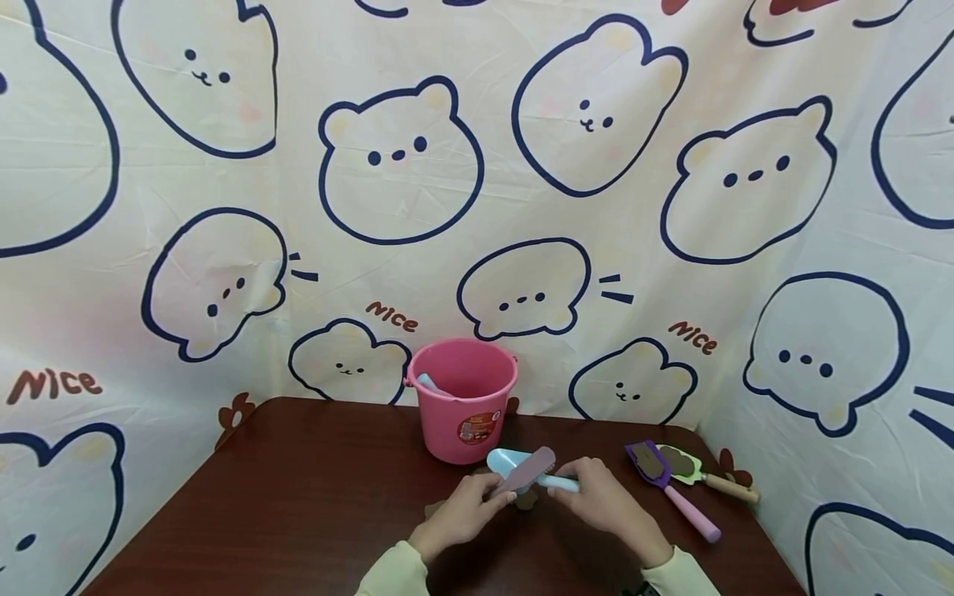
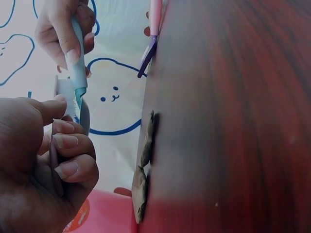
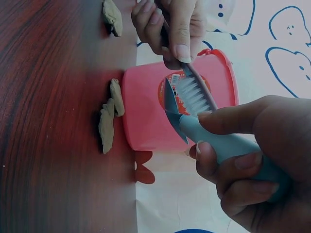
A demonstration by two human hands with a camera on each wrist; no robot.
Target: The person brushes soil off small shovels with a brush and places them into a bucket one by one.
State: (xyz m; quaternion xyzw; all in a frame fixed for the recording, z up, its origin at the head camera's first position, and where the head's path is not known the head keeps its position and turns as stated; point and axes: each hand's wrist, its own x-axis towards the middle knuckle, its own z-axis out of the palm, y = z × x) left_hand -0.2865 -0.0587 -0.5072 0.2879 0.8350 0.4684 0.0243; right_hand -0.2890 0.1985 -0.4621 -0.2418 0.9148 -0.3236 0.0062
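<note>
Over the table, my left hand grips a mauve brush by its handle. Opposite it, my right hand holds a small light blue trowel, fingers wrapped round the handle. White bristles face the trowel's blade in the right wrist view and lie close against it; whether they touch is hard to tell. Below the hands, brown, clay-like lumps lie on the tabletop, partly hidden by the hands in the head view.
A pink bucket stands behind the hands, a light blue handle showing inside. On the right lie a purple trowel with pink handle and a green trowel with wooden handle, both bearing brown patches. Patterned cloth surrounds the dark table.
</note>
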